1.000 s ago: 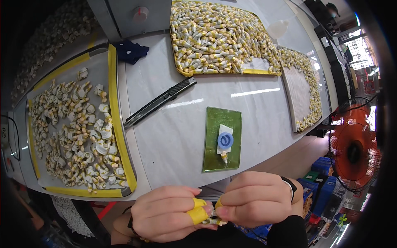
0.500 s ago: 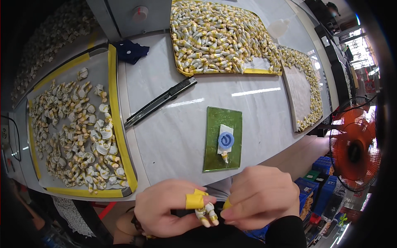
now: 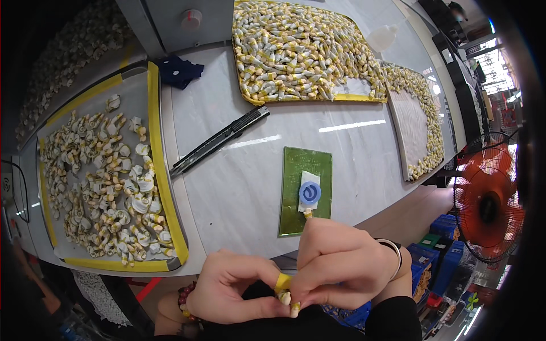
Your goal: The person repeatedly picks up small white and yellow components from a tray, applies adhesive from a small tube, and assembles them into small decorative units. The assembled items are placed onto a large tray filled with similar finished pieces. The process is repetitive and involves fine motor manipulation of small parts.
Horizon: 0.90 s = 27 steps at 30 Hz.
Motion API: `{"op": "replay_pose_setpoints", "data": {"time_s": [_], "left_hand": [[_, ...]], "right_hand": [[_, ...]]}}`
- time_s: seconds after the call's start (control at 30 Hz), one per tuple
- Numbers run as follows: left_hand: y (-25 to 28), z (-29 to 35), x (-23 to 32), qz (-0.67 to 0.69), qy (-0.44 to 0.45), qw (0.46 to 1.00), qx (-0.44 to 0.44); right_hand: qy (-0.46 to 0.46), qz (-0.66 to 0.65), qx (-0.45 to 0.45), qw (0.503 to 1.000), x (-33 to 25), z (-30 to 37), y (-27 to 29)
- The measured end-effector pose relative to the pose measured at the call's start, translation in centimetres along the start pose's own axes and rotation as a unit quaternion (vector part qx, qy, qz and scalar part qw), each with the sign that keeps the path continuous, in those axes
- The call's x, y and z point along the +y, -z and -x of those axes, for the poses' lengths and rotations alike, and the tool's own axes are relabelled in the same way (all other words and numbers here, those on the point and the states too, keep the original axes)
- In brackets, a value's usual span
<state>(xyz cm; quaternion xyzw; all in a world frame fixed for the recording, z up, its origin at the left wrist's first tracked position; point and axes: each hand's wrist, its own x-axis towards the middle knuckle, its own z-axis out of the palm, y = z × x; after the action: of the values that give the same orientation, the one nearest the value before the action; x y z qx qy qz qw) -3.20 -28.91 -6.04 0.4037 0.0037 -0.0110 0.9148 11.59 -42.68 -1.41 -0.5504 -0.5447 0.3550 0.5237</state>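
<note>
Between the thumb and index finger of my left hand (image 3: 236, 287), closed, is a small white and gold figurine part (image 3: 284, 296) with flesh-coloured ends. Yellow tape (image 3: 283, 281) wraps the index finger. My right hand (image 3: 341, 258) is closed too, its fingertips pinched against the figurine part; they hide much of it, and I cannot tell whether they hold a separate piece. Beyond the hands lies a green glass plate (image 3: 292, 170) bearing a white pad (image 3: 303, 206), a round blue cup (image 3: 310, 193) and a small figurine piece (image 3: 308, 214), partly hidden by my right hand.
At the left, a yellow-taped tray (image 3: 153, 113) carries many white and gold figurine parts. A black utility knife (image 3: 222, 139) lies beside it. Farther back stands a tray (image 3: 358, 98) heaped with small limb-like pieces, with another board (image 3: 406, 119) to its right. An orange fan (image 3: 487, 199) stands at right.
My right hand has moved left and come against the figurine part in my left hand. It now covers part of the piece below the blue cup. The left hand has turned slightly.
</note>
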Motion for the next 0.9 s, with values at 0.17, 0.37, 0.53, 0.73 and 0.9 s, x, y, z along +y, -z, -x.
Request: {"op": "replay_pose_setpoints", "data": {"time_s": [0.17,0.37,0.53,0.73,0.9], "left_hand": [[0.1,0.6,0.9,-0.095,0.041,0.995,0.001],[0.7,4.0,10.0,-0.635,-0.017,0.771,0.044],[4.8,1.8,17.7,-0.842,-0.034,0.514,0.159],[19.4,-2.3,26.0,-0.853,0.0,0.409,0.325],[23.3,-3.2,25.9,-0.863,0.001,0.396,0.313]], "right_hand": [[-0.022,0.022,0.0,1.0,-0.5,-0.1,-0.4],[0.03,0.102,0.077,0.991,-0.2,1.2,-0.5],[0.014,0.088,0.188,0.978,-0.4,2.5,0.2],[0.034,0.149,0.174,0.973,-0.7,4.3,1.0],[-0.004,0.197,0.274,0.941,-0.7,7.4,2.0]]}}
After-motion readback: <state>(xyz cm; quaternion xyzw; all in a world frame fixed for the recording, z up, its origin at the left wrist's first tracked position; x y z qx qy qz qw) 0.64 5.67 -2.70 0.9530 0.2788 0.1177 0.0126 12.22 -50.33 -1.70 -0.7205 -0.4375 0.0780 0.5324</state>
